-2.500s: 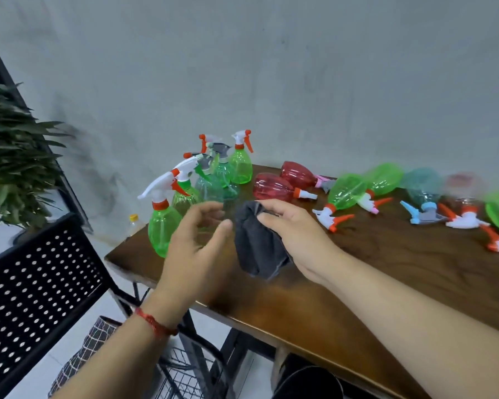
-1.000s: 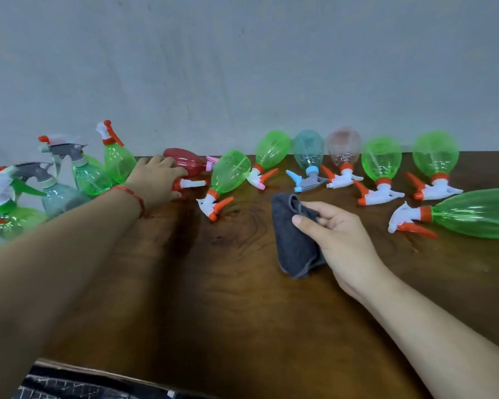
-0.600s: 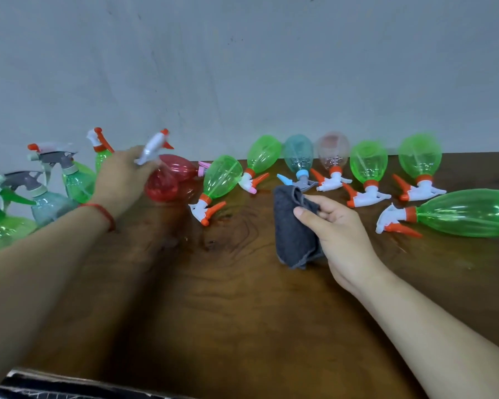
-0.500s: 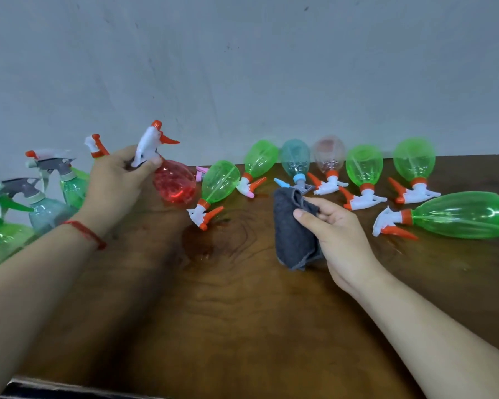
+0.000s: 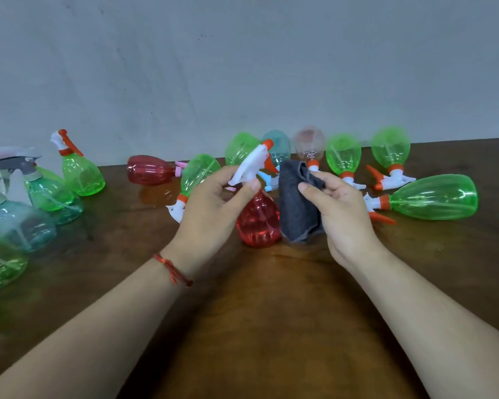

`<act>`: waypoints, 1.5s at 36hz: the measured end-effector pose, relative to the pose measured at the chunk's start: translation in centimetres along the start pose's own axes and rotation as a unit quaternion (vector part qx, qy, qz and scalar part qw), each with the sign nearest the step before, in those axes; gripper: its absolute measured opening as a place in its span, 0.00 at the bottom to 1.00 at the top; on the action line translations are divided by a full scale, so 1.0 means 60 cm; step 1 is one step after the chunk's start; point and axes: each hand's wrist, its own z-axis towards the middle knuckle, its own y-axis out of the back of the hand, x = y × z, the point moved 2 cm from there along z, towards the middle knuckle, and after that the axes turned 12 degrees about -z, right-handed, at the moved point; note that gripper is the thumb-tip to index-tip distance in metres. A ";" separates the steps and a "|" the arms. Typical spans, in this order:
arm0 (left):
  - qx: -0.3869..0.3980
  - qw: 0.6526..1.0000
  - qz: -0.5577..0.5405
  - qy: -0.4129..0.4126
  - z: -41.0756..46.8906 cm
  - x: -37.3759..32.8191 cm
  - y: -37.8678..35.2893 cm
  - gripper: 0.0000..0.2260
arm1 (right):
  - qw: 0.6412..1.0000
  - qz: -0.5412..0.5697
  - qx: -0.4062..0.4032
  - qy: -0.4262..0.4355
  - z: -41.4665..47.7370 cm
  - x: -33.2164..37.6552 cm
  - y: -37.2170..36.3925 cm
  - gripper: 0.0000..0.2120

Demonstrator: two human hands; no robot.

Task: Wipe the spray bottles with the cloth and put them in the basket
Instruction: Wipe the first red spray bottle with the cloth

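1. Held upright at the middle of the table (image 5: 271,326): red spray bottle (image 5: 258,223), white trigger head with orange tip on top. Base on or just above the wood, cannot tell which.
2. Gripped at the neck by the left hand (image 5: 213,208), thumb and fingers curled round just under the trigger head. Red string bracelet (image 5: 172,269) on that wrist.
3. Right up against the bottle's right side: dark grey cloth (image 5: 298,208), bunched and hanging, pinched between thumb and curled fingers of the right hand (image 5: 343,208).
4. Behind the hands, near the wall (image 5: 242,67): row of lying bottles (image 5: 343,152), mostly green, one teal, one pale pink.
5. Left of that row, a second red bottle (image 5: 150,169) on its side. To the right, a large green bottle (image 5: 432,197), also lying.
6. At the table's left end: cluster of upright bottles (image 5: 20,226), green and teal, blurred towards the edge.
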 end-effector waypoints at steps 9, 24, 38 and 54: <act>0.067 0.991 0.108 -0.029 -0.072 0.053 0.018 0.33 | 0.998 -0.036 -0.044 0.015 0.014 -0.006 0.017 0.08; 0.110 0.989 0.096 0.039 -0.011 0.061 -0.033 0.41 | 0.998 -0.046 -0.039 0.014 0.008 -0.005 0.011 0.10; 0.096 0.980 -0.142 0.101 -0.038 0.050 -0.028 0.40 | 0.970 -0.201 -0.006 0.138 0.000 -0.006 0.009 0.18; 0.169 0.982 -0.041 0.068 -0.050 0.050 -0.031 0.54 | 0.962 -0.243 0.077 0.102 -0.010 0.010 -0.008 0.22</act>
